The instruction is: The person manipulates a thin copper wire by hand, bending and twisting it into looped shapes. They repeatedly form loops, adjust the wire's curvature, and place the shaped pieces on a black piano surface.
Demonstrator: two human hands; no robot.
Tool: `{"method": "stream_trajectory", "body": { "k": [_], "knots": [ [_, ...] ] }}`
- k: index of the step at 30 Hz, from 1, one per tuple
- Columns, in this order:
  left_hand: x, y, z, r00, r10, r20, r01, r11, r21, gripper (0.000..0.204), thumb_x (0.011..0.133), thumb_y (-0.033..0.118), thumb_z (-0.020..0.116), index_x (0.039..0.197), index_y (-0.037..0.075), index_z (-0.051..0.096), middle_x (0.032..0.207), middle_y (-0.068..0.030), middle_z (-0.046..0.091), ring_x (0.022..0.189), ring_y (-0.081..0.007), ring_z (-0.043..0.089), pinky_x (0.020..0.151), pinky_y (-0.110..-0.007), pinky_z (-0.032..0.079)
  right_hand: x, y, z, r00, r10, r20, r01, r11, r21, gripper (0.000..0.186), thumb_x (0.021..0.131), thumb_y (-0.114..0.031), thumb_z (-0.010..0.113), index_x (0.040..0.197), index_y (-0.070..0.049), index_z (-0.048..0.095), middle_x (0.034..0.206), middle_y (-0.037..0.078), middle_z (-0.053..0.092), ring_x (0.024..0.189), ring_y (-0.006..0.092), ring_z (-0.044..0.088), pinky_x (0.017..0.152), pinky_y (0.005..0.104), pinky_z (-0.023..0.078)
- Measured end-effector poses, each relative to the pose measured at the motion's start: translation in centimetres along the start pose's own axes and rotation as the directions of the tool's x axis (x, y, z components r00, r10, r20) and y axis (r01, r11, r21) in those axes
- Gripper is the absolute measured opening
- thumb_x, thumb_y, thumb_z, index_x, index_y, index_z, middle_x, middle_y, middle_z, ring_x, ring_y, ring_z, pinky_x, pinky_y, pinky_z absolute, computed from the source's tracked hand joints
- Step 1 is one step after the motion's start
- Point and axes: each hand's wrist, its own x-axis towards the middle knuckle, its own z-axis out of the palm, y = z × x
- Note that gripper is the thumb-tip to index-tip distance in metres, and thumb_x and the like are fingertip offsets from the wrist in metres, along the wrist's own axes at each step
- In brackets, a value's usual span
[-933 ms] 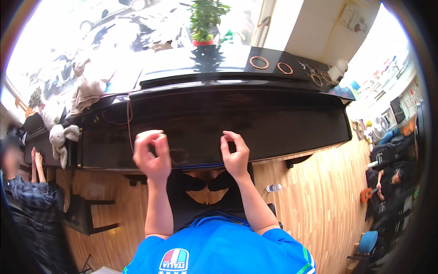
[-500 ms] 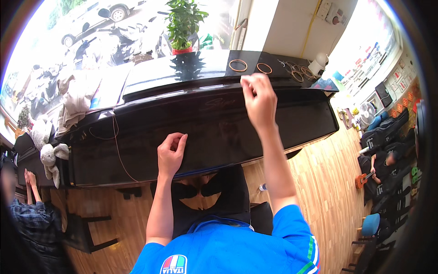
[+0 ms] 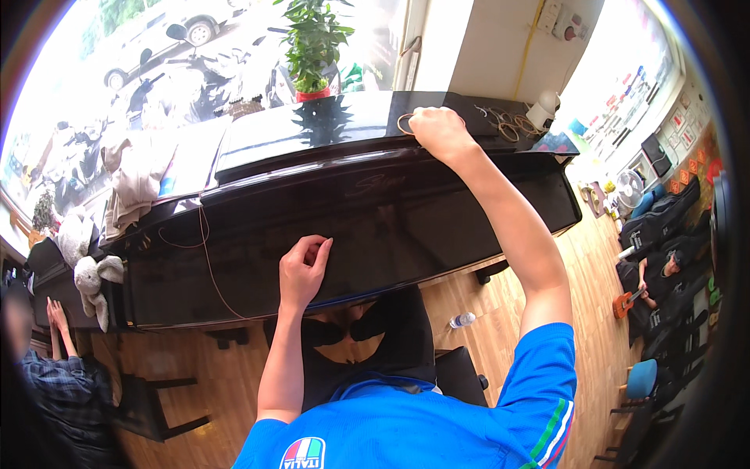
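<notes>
My right hand (image 3: 436,129) is up at the top of the black piano (image 3: 273,133), fingers curled down over a thin tan ring (image 3: 399,123); its fingertips and whatever they grip are hidden. A little right of it lie several cord loops (image 3: 509,127) beside a white device (image 3: 543,111). My left hand (image 3: 303,267) is lower, against or just above the glossy front panel (image 3: 375,234), fingers loosely curled with nothing visible in them. A thin cord (image 3: 212,273) hangs down the panel to its left.
A potted plant (image 3: 311,55), folded cloth (image 3: 125,187) and plush rabbit (image 3: 92,285) are on the piano. At left sits another person (image 3: 51,391), hands at a keyboard instrument; at right, a person (image 3: 660,277) holds a ukulele (image 3: 623,305). A bottle (image 3: 461,320) is on the floor.
My right hand has risen from the front panel to the rings on the top, covering them. My left hand has shifted slightly rightward, staying low at the panel.
</notes>
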Motion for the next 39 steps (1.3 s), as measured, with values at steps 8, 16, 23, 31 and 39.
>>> {"method": "stream_trajectory", "body": {
  "k": [8,16,23,31,39],
  "knots": [
    [0.0,-0.1,0.3,1.000,0.018,-0.003,-0.018,1.000,-0.007,0.014,0.090,0.014,0.074,0.097,0.003,0.071,0.075,-0.0040,0.067,0.059,-0.0076,0.057,0.054,-0.023,0.044,-4.2,-4.0,-5.0,0.970,0.109,-0.217,0.069,0.731,0.679,0.016,0.095,-0.017,0.064,0.095,-0.002,0.069,0.087,0.017,0.073,0.072,0.0292,0.072,0.068,0.0358,0.057],
    [-0.1,-1.6,0.3,0.970,-0.078,0.230,0.147,0.943,-0.300,0.027,0.098,0.009,0.063,0.124,-0.001,0.063,0.089,-0.0074,0.072,0.063,-0.0072,0.062,0.054,-0.020,0.049,-12.1,-20.1,3.3,0.974,0.064,0.218,-0.134,-0.616,0.776,0.012,0.099,-0.009,0.062,0.107,-0.001,0.066,0.090,0.004,0.070,0.075,0.0094,0.066,0.070,0.0251,0.056],
    [0.0,-1.1,0.3,0.971,-0.149,0.188,0.207,0.915,-0.346,0.023,0.100,0.013,0.062,0.118,-0.001,0.064,0.071,-0.0027,0.065,0.053,-0.0057,0.057,0.047,-0.018,0.043,-12.3,-20.9,4.6,0.979,0.159,0.124,-0.023,-0.523,0.852,0.030,0.099,-0.001,0.055,0.128,-0.004,0.064,0.085,0.003,0.064,0.071,0.0082,0.059,0.067,0.0245,0.052],
    [0.9,-1.9,1.1,0.978,-0.174,0.114,0.199,0.941,-0.273,0.020,0.101,0.015,0.062,0.115,0.001,0.066,0.069,0.0003,0.061,0.055,-0.0036,0.054,0.050,-0.019,0.043,-12.9,-20.8,3.9,0.963,0.234,0.130,-0.005,-0.469,0.883,0.036,0.097,-0.002,0.056,0.133,-0.005,0.063,0.088,0.005,0.066,0.070,0.0090,0.061,0.068,0.0253,0.053],
    [0.0,-1.6,0.8,0.981,-0.119,0.154,0.164,0.933,-0.321,0.015,0.100,0.008,0.062,0.112,0.002,0.067,0.068,0.0000,0.061,0.056,-0.0041,0.054,0.051,-0.019,0.043,-13.0,-20.9,3.8,0.969,0.216,0.116,-0.019,-0.405,0.914,0.021,0.096,-0.004,0.059,0.116,-0.001,0.066,0.085,0.006,0.069,0.066,0.0095,0.061,0.061,0.0268,0.051]
  ]
}}
